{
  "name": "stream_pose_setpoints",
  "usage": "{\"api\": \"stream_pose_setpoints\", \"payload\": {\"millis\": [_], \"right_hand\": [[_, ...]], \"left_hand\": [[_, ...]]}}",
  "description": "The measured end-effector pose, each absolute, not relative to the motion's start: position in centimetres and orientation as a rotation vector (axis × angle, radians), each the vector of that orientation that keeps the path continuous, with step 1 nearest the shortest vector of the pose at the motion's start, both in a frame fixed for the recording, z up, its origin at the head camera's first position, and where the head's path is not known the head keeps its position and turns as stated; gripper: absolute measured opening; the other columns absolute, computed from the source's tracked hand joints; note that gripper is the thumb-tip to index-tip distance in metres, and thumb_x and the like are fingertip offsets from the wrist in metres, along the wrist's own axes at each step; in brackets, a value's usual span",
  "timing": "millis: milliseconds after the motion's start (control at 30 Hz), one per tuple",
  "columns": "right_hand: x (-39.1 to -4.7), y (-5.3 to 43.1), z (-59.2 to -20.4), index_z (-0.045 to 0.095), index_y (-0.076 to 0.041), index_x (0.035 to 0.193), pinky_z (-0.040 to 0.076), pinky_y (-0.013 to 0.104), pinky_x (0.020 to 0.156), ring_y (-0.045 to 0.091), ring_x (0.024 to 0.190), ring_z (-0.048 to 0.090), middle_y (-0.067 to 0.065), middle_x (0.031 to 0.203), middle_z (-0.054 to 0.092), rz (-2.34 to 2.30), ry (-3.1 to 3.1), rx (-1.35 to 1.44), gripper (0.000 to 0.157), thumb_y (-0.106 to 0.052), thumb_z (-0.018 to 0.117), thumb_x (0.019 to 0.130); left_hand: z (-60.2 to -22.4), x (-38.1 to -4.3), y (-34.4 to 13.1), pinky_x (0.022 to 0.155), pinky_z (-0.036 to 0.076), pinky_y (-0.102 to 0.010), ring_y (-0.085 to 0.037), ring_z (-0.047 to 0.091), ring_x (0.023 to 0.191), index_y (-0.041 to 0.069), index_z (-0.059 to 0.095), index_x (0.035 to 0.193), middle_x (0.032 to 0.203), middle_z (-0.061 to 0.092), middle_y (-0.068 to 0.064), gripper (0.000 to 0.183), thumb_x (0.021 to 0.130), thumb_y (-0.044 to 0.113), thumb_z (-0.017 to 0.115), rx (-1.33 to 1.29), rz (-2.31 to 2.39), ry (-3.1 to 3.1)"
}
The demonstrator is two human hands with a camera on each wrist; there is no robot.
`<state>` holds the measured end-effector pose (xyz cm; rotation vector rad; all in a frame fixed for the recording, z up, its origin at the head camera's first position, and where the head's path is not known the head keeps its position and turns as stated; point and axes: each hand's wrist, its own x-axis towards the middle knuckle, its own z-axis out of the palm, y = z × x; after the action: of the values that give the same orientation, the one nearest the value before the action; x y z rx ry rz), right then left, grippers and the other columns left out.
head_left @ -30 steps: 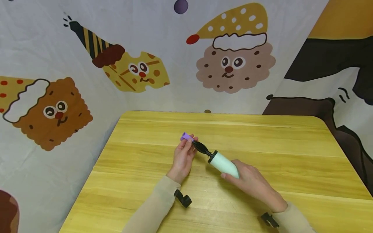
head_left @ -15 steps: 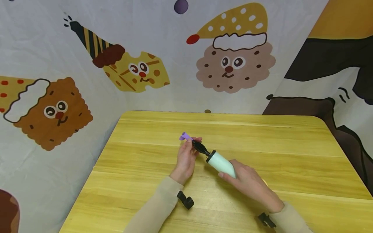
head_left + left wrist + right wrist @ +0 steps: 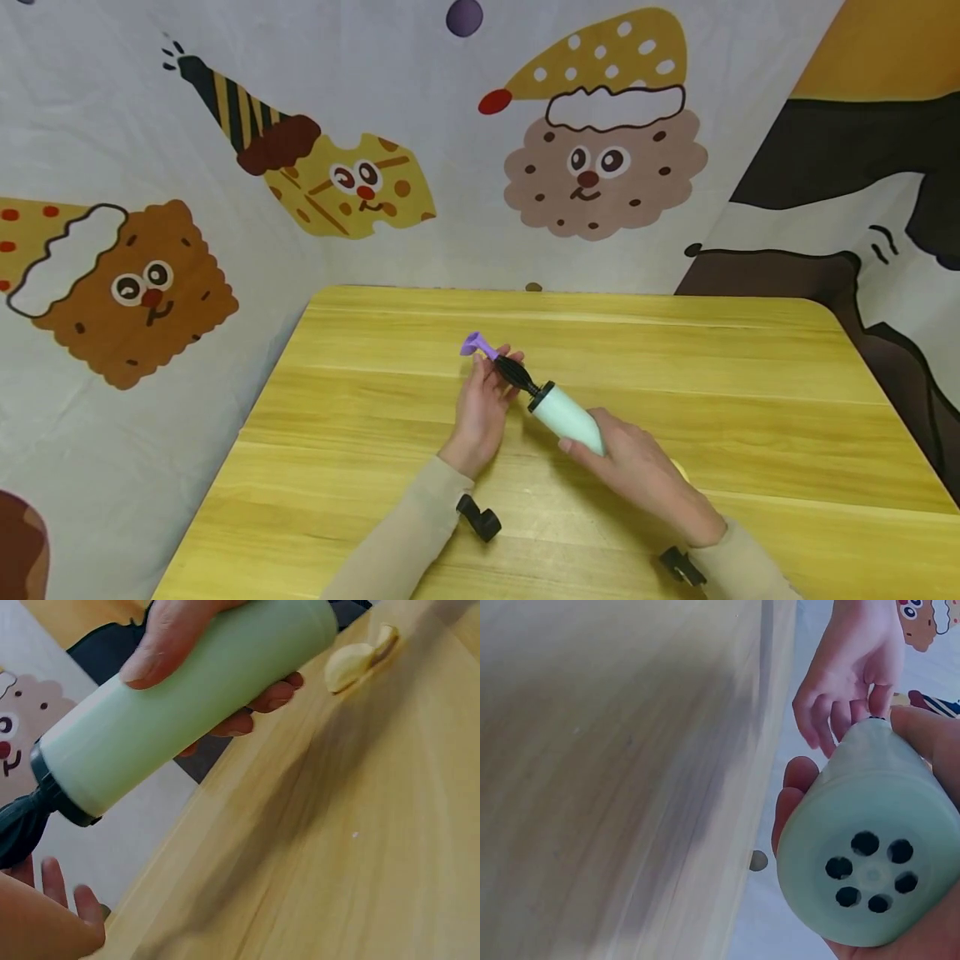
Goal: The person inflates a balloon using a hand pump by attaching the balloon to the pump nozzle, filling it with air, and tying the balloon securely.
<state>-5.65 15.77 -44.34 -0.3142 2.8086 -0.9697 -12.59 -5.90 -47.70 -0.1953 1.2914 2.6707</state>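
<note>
A mint-green hand balloon pump [image 3: 566,418] points up and left, with a black ribbed nozzle [image 3: 513,372] at its front. On the nozzle's tip sits a limp purple balloon [image 3: 480,343], its far end flared and folded over. My right hand [image 3: 645,467] grips the pump's body, thumb along the near side; its vent-holed rear end shows in the right wrist view. My left hand [image 3: 480,417] is at the nozzle, its thumb just below the balloon. Relaxed, spread fingers [image 3: 54,881] of that hand show behind the nozzle in the left wrist view.
A limp yellow balloon-like piece [image 3: 352,664] lies on the wooden table [image 3: 360,500], mostly hidden behind my right hand in the head view. Cloth printed with cartoon biscuits [image 3: 603,179] hangs behind the table and along its left side.
The left thumb has come off the purple balloon's neck, and its flared end now shows wider and higher. The pump and right hand have shifted slightly left and up.
</note>
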Motion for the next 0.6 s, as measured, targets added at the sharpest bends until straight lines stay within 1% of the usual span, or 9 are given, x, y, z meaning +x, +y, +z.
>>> {"api": "stream_pose_setpoints", "payload": {"millis": [67,133,233,300,367,400,467,500,600], "right_hand": [[-5.6,15.7,-44.3,0.061,0.001,0.128,0.048,0.03,0.054,0.013,0.066,0.054,0.001,0.082,0.061,-0.98,2.804,-0.304,0.065,-0.056,0.068,0.096],[-5.7,15.6,-44.3,0.061,0.0,0.128,0.049,0.031,0.056,0.014,0.067,0.055,0.002,0.084,0.062,-0.986,2.796,-0.298,0.065,-0.055,0.07,0.095],[-5.9,15.4,-44.3,0.06,0.0,0.13,0.05,0.031,0.059,0.014,0.071,0.056,0.003,0.088,0.064,-0.992,2.772,-0.304,0.066,-0.052,0.074,0.092],[-6.0,15.3,-44.4,0.059,0.0,0.133,0.051,0.032,0.059,0.015,0.072,0.058,0.005,0.093,0.066,-1.036,2.716,-0.323,0.065,-0.046,0.077,0.091],[-6.0,15.2,-44.4,0.057,-0.001,0.137,0.053,0.033,0.061,0.014,0.075,0.06,0.006,0.099,0.067,-1.073,2.669,-0.355,0.066,-0.043,0.077,0.09],[-6.0,15.2,-44.4,0.055,-0.003,0.14,0.053,0.033,0.062,0.015,0.077,0.061,0.007,0.102,0.068,-1.098,2.639,-0.37,0.067,-0.043,0.077,0.091],[-6.1,15.0,-44.4,0.049,-0.006,0.147,0.055,0.034,0.062,0.017,0.077,0.064,0.008,0.101,0.068,-1.167,2.545,-0.389,0.069,-0.043,0.074,0.095],[-6.2,15.0,-44.4,0.047,-0.007,0.15,0.055,0.035,0.063,0.018,0.079,0.064,0.008,0.101,0.068,-1.194,2.504,-0.397,0.07,-0.045,0.072,0.096],[-6.3,14.7,-44.2,0.037,-0.007,0.155,0.056,0.037,0.055,0.025,0.072,0.066,0.013,0.093,0.066,-1.302,2.337,-0.371,0.073,-0.045,0.067,0.1]], "left_hand": [[-47.7,-12.7,-6.1,0.113,0.037,-0.045,-0.025,0.056,0.13,0.006,0.052,0.143,0.135,0.066,-0.007,0.051,0.114,0.043,0.032,-0.182,2.689,1.232],[-47.6,-12.9,-6.3,0.115,0.036,-0.046,-0.026,0.057,0.13,0.005,0.052,0.142,0.135,0.065,-0.008,0.048,0.114,0.039,0.034,-0.158,2.709,1.184],[-47.6,-13.2,-6.3,0.117,0.035,-0.047,-0.027,0.059,0.127,0.004,0.054,0.132,0.132,0.066,-0.009,0.038,0.114,0.032,0.036,-0.128,2.74,1.104],[-47.5,-13.5,-6.3,0.117,0.037,-0.047,-0.027,0.063,0.123,0.005,0.054,0.123,0.127,0.066,-0.01,0.031,0.114,0.03,0.036,-0.141,2.777,1.032],[-47.3,-13.9,-6.2,0.112,0.043,-0.043,-0.025,0.065,0.115,0.006,0.051,0.116,0.121,0.066,-0.01,0.027,0.114,0.028,0.036,-0.184,2.827,0.967],[-47.2,-14.1,-6.1,0.107,0.047,-0.04,-0.024,0.065,0.109,0.006,0.05,0.114,0.117,0.065,-0.01,0.026,0.114,0.028,0.036,-0.212,2.851,0.942],[-47.0,-14.4,-6.0,0.095,0.051,-0.034,-0.02,0.063,0.098,0.007,0.048,0.111,0.11,0.062,-0.007,0.025,0.114,0.028,0.036,-0.276,2.888,0.917],[-46.9,-14.5,-6.0,0.089,0.05,-0.032,-0.019,0.06,0.094,0.007,0.048,0.11,0.106,0.06,-0.006,0.025,0.114,0.028,0.036,-0.306,2.901,0.91],[-46.7,-14.7,-5.9,0.08,0.047,-0.029,-0.017,0.051,0.085,0.009,0.047,0.108,0.097,0.054,-0.003,0.025,0.114,0.03,0.036,-0.37,2.906,0.898]]}}
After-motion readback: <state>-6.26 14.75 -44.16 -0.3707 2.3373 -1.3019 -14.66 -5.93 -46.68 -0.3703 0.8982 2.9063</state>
